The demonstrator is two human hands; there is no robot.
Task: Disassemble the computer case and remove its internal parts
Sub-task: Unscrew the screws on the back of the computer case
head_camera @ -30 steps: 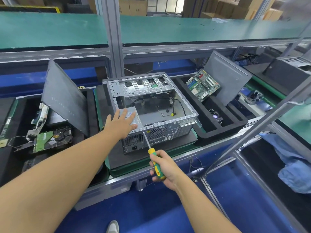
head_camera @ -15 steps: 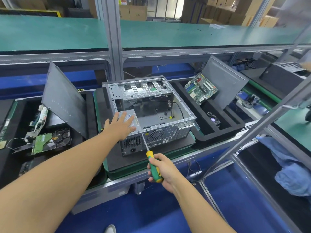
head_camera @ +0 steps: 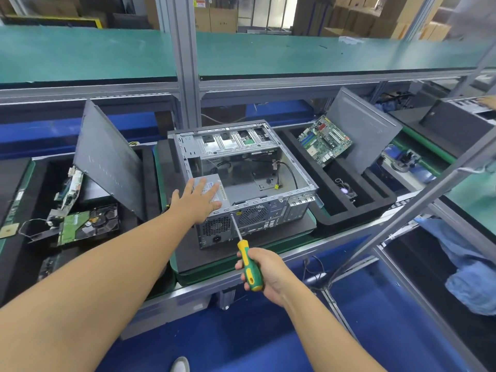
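An open grey computer case [head_camera: 300,200] lies on its side on a black pad in the middle of the bench. Its side panel is off and the motherboard bay is bare, with loose cables inside. A silver power supply [head_camera: 228,190] sits in the near left corner of the case. My left hand [head_camera: 198,200] rests flat on it with the fingers spread. My right hand [head_camera: 264,273] grips a green and yellow screwdriver [head_camera: 247,260]. The screwdriver's tip touches the case's rear panel beside the fan grille.
A black foam tray [head_camera: 357,218] on the right holds a motherboard [head_camera: 324,140], a small fan and a leaning grey side panel [head_camera: 367,130]. On the left are another leaning panel [head_camera: 107,159], a hard drive [head_camera: 86,226] and circuit boards. A slanted metal frame bar [head_camera: 418,210] crosses at right.
The view has shifted slightly. My left hand stays flat on the power supply. The screwdriver remains at the rear panel, with my right hand drawn a little lower.
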